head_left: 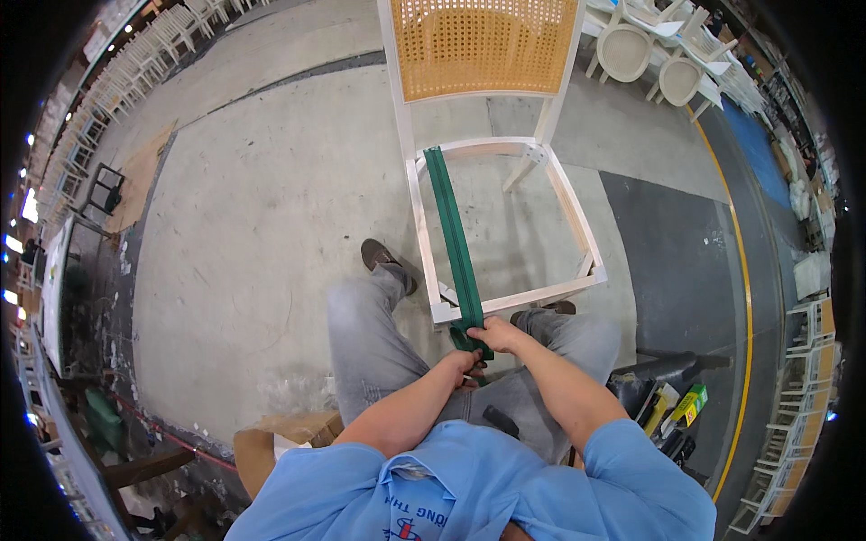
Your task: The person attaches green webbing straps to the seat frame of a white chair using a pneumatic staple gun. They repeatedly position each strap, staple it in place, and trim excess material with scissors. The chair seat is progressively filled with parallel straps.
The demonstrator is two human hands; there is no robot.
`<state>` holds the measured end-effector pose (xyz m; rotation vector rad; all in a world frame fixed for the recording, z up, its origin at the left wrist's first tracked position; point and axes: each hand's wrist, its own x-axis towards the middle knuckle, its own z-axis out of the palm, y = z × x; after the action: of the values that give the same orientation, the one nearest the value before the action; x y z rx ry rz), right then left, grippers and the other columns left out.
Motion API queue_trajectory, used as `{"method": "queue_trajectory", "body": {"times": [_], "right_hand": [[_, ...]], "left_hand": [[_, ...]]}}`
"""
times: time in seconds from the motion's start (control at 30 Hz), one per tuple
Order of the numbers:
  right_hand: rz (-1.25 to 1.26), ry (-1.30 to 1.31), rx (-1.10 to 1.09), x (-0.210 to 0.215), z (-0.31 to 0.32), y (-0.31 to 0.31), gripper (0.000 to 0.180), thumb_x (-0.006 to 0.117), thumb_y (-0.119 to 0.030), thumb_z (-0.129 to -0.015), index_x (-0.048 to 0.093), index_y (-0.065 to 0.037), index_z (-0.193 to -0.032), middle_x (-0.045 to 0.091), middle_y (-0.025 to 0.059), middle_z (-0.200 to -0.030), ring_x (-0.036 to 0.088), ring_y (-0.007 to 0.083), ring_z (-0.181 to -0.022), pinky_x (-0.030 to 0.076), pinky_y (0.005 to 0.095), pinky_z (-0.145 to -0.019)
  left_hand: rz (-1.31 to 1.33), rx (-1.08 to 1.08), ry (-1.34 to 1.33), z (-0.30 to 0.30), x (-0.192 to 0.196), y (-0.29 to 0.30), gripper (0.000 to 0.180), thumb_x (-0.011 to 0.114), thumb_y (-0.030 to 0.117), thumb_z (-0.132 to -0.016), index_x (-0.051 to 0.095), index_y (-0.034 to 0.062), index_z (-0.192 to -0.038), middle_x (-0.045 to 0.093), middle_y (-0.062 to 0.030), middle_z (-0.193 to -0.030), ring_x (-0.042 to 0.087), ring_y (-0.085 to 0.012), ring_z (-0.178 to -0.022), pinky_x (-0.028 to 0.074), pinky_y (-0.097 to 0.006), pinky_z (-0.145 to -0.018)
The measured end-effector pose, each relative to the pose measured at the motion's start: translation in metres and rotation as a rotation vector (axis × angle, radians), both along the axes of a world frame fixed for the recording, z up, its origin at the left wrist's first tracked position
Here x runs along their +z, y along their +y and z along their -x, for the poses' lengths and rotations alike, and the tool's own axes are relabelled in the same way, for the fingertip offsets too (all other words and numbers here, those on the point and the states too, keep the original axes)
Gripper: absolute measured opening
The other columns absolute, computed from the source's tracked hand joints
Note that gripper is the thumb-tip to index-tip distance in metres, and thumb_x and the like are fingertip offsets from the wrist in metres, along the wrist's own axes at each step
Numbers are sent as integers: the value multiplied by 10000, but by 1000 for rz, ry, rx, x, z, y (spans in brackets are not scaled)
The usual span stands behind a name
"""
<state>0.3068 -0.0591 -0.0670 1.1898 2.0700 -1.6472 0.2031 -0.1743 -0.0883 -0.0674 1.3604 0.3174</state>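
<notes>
where both hands grip, green webbing [456,239] crosses chair frame [577,236]

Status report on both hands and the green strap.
Both hands, left and right, grip green strap. Strap spans chair frame. Nothing blocking.

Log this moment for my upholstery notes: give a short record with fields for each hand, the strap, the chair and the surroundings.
left hand: left hand closed on the green webbing strap at its near end
right hand: right hand in a closed grip on the same strap, at the front rail
strap: stretched front to back across the open seat
chair: white wooden chair frame, cane back, no seat
surroundings: concrete floor, rows of chairs
</notes>
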Motion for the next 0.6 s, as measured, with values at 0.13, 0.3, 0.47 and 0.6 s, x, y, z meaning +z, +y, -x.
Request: {"method": "queue_trajectory", "body": {"times": [0.13, 0.3, 0.47, 0.6], "right_hand": [[-213, -224, 226, -32, 9, 3, 497, 602, -448, -1026, 695, -38, -1291, 692, 234, -1273, 654, 373, -1185, 512, 426, -999], [-91, -479, 320, -92, -6, 21, 440, 614, -364, -987, 647, -102, -1338, 653, 184, -1370, 630, 358, -1262, 519, 438, -1033], [3, -498, 293, -116, 10, 7, 376, 593, -349, -1001, 668, -112, -1284, 675, 156, -1270, 645, 317, -1143, 528, 409, -939], [10, -504, 216, -123, 10, 4, 333, 575, -337, -1013, 684, -120, -1240, 693, 133, -1189, 658, 284, -1049, 535, 387, -863]], "left_hand": [[27, 9, 121, 1, 10, 1, 430, 613, 537, -1017, 682, 116, -1067, 686, -45, -916, 649, -259, -699, 528, -441, -640], [-320, 381, -111, 7, 45, 21, 419, 610, 477, -1040, 646, 76, -1155, 719, -50, -973, 734, -239, -823, 588, -380, -734], [-329, 683, -301, 19, 51, 26, 458, 590, 466, -1053, 617, 39, -1216, 726, -66, -1007, 740, -272, -876, 617, -431, -818], [-265, 721, -340, 19, 50, 28, 499, 590, 491, -1044, 614, 25, -1219, 743, -77, -1007, 743, -260, -870, 623, -412, -805]]}}
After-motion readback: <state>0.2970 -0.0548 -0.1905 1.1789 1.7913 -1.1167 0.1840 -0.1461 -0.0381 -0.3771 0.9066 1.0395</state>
